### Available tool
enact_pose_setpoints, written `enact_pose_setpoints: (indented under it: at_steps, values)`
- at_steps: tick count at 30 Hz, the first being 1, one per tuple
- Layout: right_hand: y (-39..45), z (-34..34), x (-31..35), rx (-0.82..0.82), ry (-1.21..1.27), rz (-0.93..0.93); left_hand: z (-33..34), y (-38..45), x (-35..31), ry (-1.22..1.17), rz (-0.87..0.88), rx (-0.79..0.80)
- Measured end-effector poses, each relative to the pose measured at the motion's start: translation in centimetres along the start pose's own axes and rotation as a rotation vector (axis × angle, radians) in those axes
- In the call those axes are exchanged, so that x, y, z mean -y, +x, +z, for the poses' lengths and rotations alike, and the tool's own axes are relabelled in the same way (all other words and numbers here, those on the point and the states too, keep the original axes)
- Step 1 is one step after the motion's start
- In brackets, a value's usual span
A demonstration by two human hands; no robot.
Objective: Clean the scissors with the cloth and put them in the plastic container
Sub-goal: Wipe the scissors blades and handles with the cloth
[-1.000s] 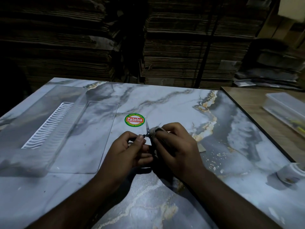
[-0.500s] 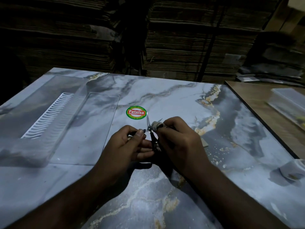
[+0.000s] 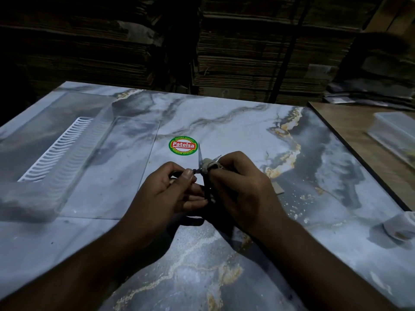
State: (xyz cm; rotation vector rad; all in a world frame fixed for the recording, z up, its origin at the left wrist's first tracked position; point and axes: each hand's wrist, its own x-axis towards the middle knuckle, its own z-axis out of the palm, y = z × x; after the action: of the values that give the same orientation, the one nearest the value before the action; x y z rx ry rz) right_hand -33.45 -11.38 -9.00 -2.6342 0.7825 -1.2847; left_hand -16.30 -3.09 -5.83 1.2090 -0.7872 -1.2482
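Small scissors (image 3: pixel 200 156) with dark handles are spread open above the middle of the marble table, their two thin blades pointing away from me. My left hand (image 3: pixel 166 194) pinches one handle. My right hand (image 3: pixel 244 189) presses a small pale cloth (image 3: pixel 210 163) against the blades near the pivot. The other handle runs down between my two hands. A clear plastic container (image 3: pixel 29 203) lies at the left of the table, with a white ribbed insert (image 3: pixel 58 149) inside and its flat clear lid (image 3: pixel 107 176) beside it.
A round green and red sticker (image 3: pixel 183 145) sits just beyond the blades. A second clear box (image 3: pixel 395 135) stands on a wooden table at the right. A small pale object (image 3: pixel 399 227) rests at the right edge. Stacked cardboard fills the background.
Both hands stay together on the scissors and cloth. The right hand's cloth has shifted slightly along the blades. The camera has tilted a little, so the table sits higher in view.
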Motion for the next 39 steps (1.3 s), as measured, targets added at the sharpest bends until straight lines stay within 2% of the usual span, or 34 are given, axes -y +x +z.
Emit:
enact_pose_setpoints:
  at_steps: [9, 15, 17, 25, 34, 39]
  values:
    - [-0.1, -0.3, -0.8, -0.057, -0.017, 0.015, -0.1, -0.3, -0.5, -0.007, 0.012, 0.007]
    - [0.3, -1.5, -0.9, -0.288, 0.096, 0.111, 0.2, -0.5, -0.6, -0.036, 0.001, 0.011]
    - [0.3, -1.3, -0.5, -0.269, 0.102, 0.081, 0.1, -0.3, -0.5, -0.045, 0.006, 0.009]
    - [0.0, -0.2, 0.0, -0.025, 0.039, -0.067, -0.1, 0.3, 0.6, -0.029, 0.042, -0.014]
    - [-0.2, -0.3, -0.6, -0.091, 0.035, 0.022, 0.1, 0.0, 0.4, -0.020, 0.049, -0.011]
    - [0.0, -0.2, -0.4, 0.014, 0.079, -0.054, 0.0, 0.0, 0.5, -0.037, 0.053, -0.026]
